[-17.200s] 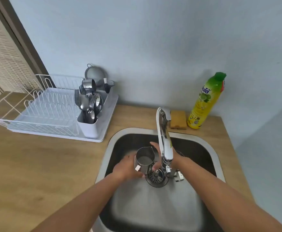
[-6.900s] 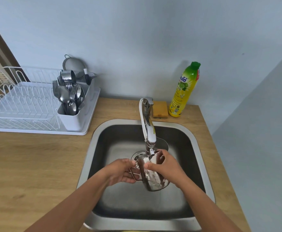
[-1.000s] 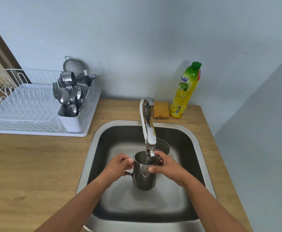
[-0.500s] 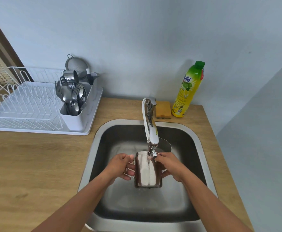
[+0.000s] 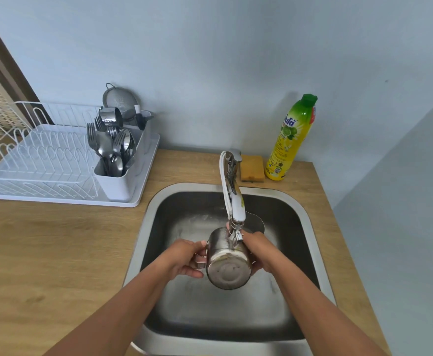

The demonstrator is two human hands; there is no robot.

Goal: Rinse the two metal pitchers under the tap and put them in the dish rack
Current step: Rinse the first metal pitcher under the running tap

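Item: metal pitcher (image 5: 227, 264), tipped w/ base toward camera, under tap (image 5: 232, 199) spout, above sink (image 5: 184, 201). L hand (image 5: 184, 258) fingers curled on its handle; R hand (image 5: 260, 253) wrapped round its body. 2nd pitcher (image 5: 256, 222) in sink behind tap; dish rack (image 5: 56, 200) on counter (image 5: 56, 253), left, well apart.

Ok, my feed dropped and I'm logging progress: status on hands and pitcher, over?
Left hand grips pitcher handle, right hand holds its side. Pitcher tipped, base toward camera, under tap. Second pitcher in sink behind tap, nothing blocking.
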